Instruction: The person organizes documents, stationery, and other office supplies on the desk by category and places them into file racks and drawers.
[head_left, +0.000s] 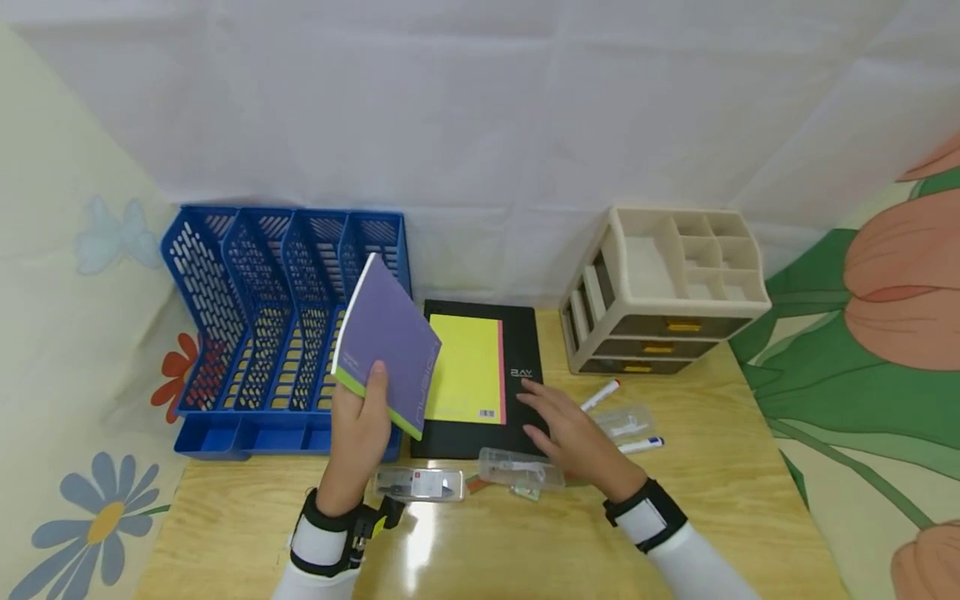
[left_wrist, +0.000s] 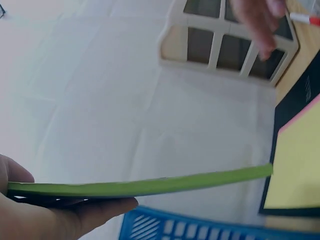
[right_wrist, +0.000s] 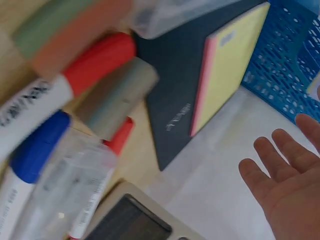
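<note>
My left hand grips a purple notebook with a green edge strip, thumb on the cover. It is tilted in the air before the right end of a blue file rack. In the left wrist view its green edge runs between thumb and fingers. My right hand, fingers spread, hovers near the right edge of a black book or folder; it holds nothing. A yellow notebook with a pink spine lies on that black book. The right wrist view shows my extended fingers apart from both.
At the back right stands a beige organizer with drawers. Red-capped and blue-capped markers lie by a clear case. Two more clear cases, one near the left wrist and another by the right hand, lie in front.
</note>
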